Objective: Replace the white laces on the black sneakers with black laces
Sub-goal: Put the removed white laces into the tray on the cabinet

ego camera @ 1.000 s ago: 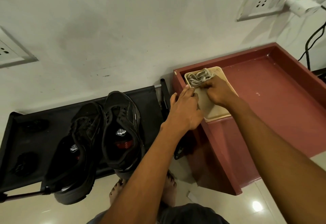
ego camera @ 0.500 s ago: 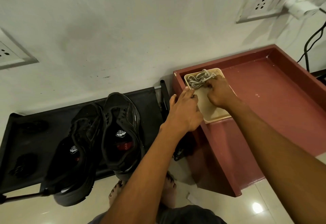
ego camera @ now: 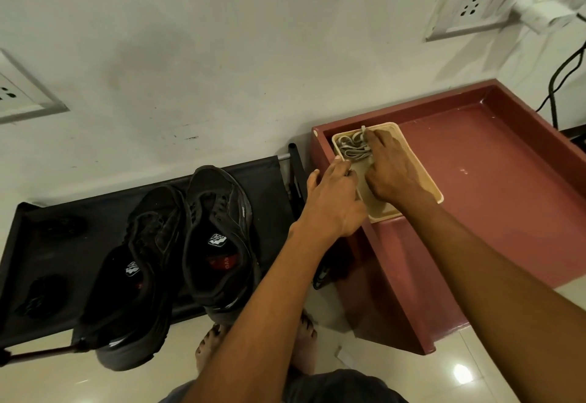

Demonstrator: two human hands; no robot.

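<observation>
Technician A: State the grip condition of each hand.

Technician B: The right hand [ego camera: 393,174] lies over the shallow rectangular beige tray [ego camera: 425,180], with its fingers bent down onto the bundle of flat white shoelaces [ego camera: 352,149]; one lace end stands up beside the fingertips. The frame does not show whether the fingers pinch the laces or merely press on them. The left hand [ego camera: 333,202] sits at 9 o'clock of the right hand, over the tray's near-left edge, its fingers curled toward the rim. Whether it is clasping the tray or a lace cannot be determined.

Technician A: Locate the laces and the tray.

Technician B: The laces occupy the tray's far end, at 12 o'clock. The tray rests in the far-left corner of the dark red recessed platform [ego camera: 494,180], against its raised lip.

Technician A: Locate the footwear.

Technician B: The pair of black mesh sneakers [ego camera: 177,244] stands at 9 o'clock of the platform, side by side on the black fabric shoe rack [ego camera: 260,187], toes toward the wall. No laces are visible in the eyelets. Two dark coiled bundles [ego camera: 44,294] lie at the rack's left end; their identity cannot be confirmed.

Technician A: Surroundings?

Technician B: A white wall socket plate with a white plug-in adapter [ego camera: 539,12] is at 1 o'clock.
</observation>
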